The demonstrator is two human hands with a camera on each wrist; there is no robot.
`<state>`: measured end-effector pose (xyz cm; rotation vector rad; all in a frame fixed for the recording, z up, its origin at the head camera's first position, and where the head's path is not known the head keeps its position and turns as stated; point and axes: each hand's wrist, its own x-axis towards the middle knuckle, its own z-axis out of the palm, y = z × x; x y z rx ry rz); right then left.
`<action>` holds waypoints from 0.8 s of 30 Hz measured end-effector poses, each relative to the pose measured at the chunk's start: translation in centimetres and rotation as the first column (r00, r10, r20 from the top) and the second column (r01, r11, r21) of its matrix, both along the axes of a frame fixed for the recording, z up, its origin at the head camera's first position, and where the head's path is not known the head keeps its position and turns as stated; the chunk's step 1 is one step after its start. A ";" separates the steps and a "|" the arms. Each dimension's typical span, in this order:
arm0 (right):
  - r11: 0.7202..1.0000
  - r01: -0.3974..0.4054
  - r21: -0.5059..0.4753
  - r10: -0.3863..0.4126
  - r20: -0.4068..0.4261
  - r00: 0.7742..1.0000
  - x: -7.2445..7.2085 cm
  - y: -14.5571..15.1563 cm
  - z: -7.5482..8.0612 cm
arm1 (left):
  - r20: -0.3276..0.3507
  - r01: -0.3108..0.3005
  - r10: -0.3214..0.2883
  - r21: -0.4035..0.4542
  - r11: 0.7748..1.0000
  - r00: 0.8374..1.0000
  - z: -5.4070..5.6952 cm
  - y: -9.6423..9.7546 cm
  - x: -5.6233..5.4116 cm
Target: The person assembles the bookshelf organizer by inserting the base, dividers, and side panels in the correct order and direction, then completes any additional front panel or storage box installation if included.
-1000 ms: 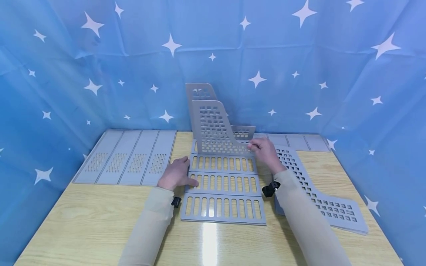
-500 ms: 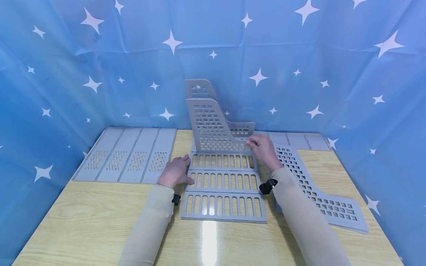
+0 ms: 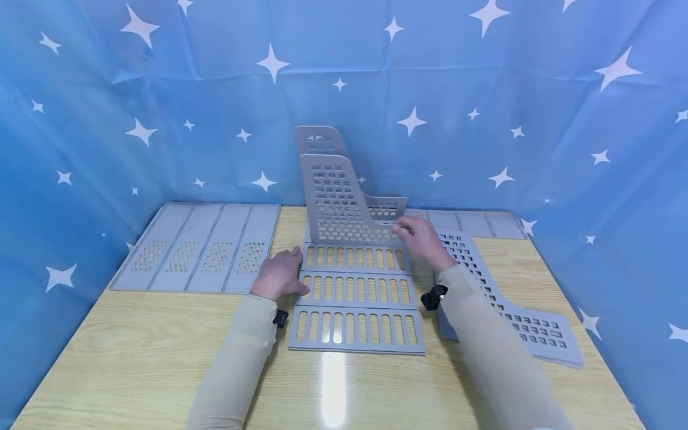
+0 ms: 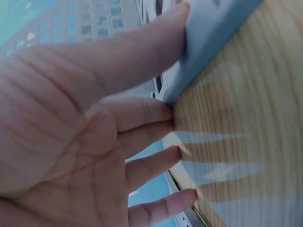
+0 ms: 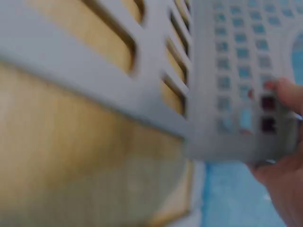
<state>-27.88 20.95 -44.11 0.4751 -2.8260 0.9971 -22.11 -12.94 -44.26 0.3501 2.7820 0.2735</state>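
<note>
A grey perforated side panel stands on edge across the back of a flat grey slotted base. My right hand pinches this panel at its low front end, and the right wrist view shows the thumb over its square holes. Behind it a second upright panel of the same outline is partly hidden. At the base's left edge lies my left hand, fingers extended. The left wrist view has the thumb touching the base's edge and the fingertips against the wood.
Flat grey panels with groups of slanted holes lie at the back left. More L-shaped perforated panels are stacked to the right, beside my right forearm. Further flat grey panels lie along the back. A blue star-patterned curtain hangs behind the table.
The top of the held panel has tipped slightly left while my right hand keeps its pinch on the end. My left hand stays at the base's edge. The head view has shifted a little.
</note>
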 end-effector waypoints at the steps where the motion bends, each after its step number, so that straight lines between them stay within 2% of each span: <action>1: 1.000 -0.011 0.029 0.010 0.035 0.999 0.0 0.5 0.3 | 0.004 -0.003 0.003 0.001 1.000 1.000 0.0 -0.1 0.0; 3: 0.996 -0.007 0.091 -0.001 0.080 0.997 -0.1 1.5 0.6 | 0.013 -0.003 0.003 0.008 1.000 1.000 0.0 -0.2 0.0; 6: 0.993 0.007 0.121 -0.024 0.141 0.990 -0.1 2.7 0.5 | 0.022 0.000 -0.001 0.018 1.000 1.000 0.1 -0.5 0.0; 9: 0.999 0.007 0.046 -0.015 0.183 0.983 -0.1 2.8 0.1 | 0.027 0.001 -0.002 0.014 1.000 1.000 0.1 -0.7 0.0; 13: 0.998 0.010 -0.058 -0.001 0.149 0.989 -0.1 2.2 -0.5 | 0.031 0.016 -0.016 0.029 0.999 0.999 0.1 -0.7 0.1; 16: 0.996 0.046 -0.074 -0.036 0.132 0.991 0.0 1.8 -0.6 | 0.018 0.013 -0.014 0.042 0.999 1.000 0.2 -0.7 0.1; 19: 0.996 0.062 -0.057 -0.054 0.142 0.988 0.0 1.7 -0.6 | 0.002 0.001 -0.001 0.041 0.999 1.000 0.3 -0.7 0.1; 24: 0.999 0.035 0.019 -0.038 0.230 0.972 0.5 2.8 0.0 | 0.014 -0.012 0.012 0.035 0.999 1.000 0.1 -0.7 0.0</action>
